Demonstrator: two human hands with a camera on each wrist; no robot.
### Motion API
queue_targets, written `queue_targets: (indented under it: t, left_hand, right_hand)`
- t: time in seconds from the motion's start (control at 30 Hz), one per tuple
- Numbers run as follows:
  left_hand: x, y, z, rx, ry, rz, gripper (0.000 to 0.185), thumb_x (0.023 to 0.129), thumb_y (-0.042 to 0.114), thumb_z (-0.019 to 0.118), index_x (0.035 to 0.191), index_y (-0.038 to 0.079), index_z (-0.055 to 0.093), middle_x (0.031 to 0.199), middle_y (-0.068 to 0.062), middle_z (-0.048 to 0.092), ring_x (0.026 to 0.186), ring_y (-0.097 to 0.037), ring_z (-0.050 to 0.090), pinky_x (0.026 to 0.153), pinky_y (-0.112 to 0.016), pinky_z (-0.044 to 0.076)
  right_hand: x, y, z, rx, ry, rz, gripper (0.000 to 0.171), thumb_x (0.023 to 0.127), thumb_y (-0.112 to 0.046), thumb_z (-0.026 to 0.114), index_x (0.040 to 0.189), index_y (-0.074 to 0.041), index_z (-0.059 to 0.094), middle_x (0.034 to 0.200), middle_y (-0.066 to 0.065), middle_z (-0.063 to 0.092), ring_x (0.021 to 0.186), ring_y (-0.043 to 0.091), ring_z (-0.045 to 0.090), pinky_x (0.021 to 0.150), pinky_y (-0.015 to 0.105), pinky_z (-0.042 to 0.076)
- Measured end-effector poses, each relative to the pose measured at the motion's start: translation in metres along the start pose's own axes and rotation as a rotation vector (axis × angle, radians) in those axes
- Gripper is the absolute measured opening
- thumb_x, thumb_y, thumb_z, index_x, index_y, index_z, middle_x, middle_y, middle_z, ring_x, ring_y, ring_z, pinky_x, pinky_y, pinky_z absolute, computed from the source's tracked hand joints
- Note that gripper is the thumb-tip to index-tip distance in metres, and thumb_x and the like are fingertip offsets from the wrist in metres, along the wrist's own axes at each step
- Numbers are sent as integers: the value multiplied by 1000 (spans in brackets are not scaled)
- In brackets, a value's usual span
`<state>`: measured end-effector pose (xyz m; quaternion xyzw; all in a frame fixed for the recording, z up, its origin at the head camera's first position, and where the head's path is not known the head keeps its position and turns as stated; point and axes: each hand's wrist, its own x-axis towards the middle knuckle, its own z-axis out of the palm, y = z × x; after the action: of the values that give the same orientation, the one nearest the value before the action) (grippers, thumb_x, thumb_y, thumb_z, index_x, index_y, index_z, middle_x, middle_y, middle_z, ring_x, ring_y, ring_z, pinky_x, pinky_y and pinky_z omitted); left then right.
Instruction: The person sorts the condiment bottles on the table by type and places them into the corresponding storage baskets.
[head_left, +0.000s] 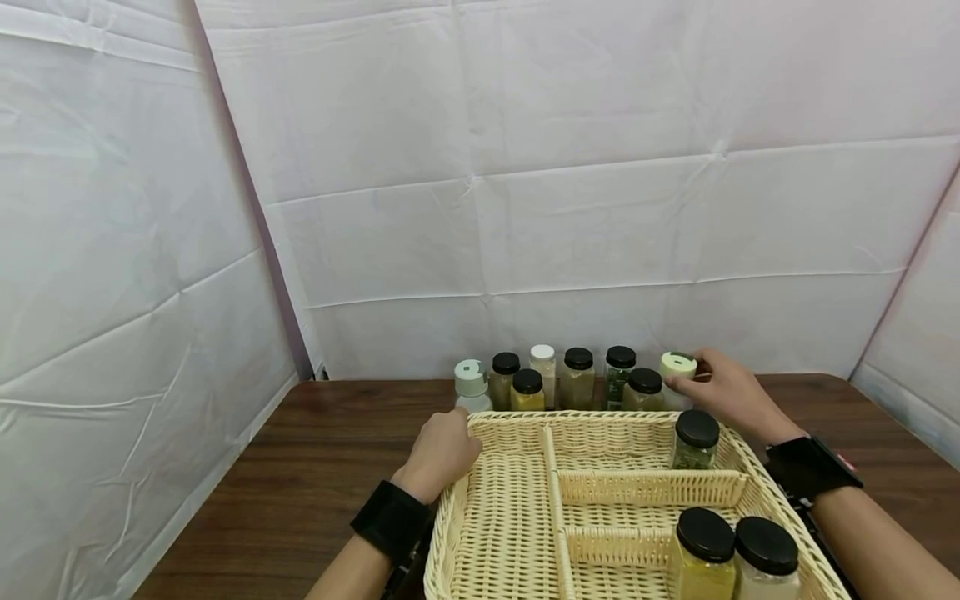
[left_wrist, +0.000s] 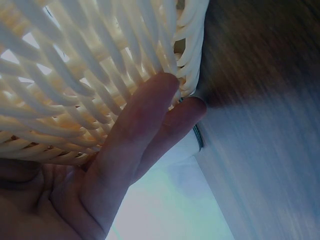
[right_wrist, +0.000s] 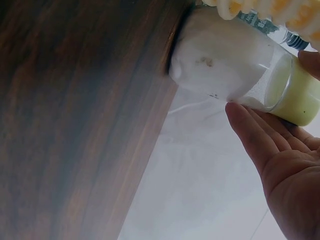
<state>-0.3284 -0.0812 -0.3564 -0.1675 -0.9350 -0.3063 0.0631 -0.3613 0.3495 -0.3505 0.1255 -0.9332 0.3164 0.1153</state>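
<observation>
The right hand point(head_left: 726, 392) reaches to the far right end of a row of jars standing along the back of the worktop point(head_left: 315, 467), and its fingers point(right_wrist: 255, 135) and thumb close round a jar with a pale green lid point(head_left: 677, 365); the right wrist view shows this jar filled with white powder, its base on the wood and its side just behind the basket's rim. The left hand point(head_left: 441, 454) rests against the far left corner of a woven basket point(head_left: 517, 500), its fingers point(left_wrist: 145, 125) lying straight along the outside of the wicker wall, gripping nothing. The basket sits at the near middle of the worktop and is split into compartments: a long one on the left and smaller ones on the right. A black-lidded jar of green flakes point(head_left: 695, 439) stands in the far right compartment, close under the right hand, and two more black-lidded jars stand side by side in the near right compartment, one with yellow powder point(head_left: 703, 554) and one with white contents point(head_left: 765, 560). The remaining jars point(head_left: 558, 377), with black or white lids, stand touching or nearly so between the two hands, just behind the basket. The worktop is dark brown wood, closed in at the back and both sides by creased white sheeting point(head_left: 570, 167).
</observation>
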Motion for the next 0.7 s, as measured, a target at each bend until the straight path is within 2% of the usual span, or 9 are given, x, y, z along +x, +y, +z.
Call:
queue_targets:
  t: [0.27, 0.4, 0.57, 0.7]
  left_hand:
    - [-1, 2, -1, 4, 1, -4, 10, 93, -4, 63, 101, -9, 63, 66, -5, 46, 55, -19, 47, 52, -29, 37]
    - [-1, 2, -2, 3, -2, -2, 7, 94, -4, 62, 99, -8, 63, 66, -4, 43, 55, -18, 45, 52, -29, 35]
    - [0, 1, 0, 8, -7, -2, 8, 94, -3, 62, 100, -9, 63, 66, -4, 44, 55, -18, 45, 52, -29, 36]
    - [0, 0, 0, 4, -7, -5, 8, 94, -3, 62, 101, -9, 62, 66, -4, 42, 55, -18, 44, 52, -29, 35]
  right_hand:
    - [0, -1, -6, 21, -2, 16, 78, 109, -51, 55, 153, 10, 36, 141, 33, 48, 128, 48, 51, 95, 53, 49]
    - [-2, -3, -10, 24, 24, 2, 76, 110, -49, 56, 150, 13, 37, 139, 35, 49, 126, 50, 51, 96, 57, 46]
    - [-3, -4, -14, -19, 83, -17, 69, 110, -42, 59, 147, 13, 41, 134, 32, 52, 122, 49, 52, 91, 55, 48]
    - [-1, -7, -21, 4, 79, -37, 71, 110, -42, 60, 149, 14, 39, 136, 35, 51, 125, 52, 50, 97, 59, 46]
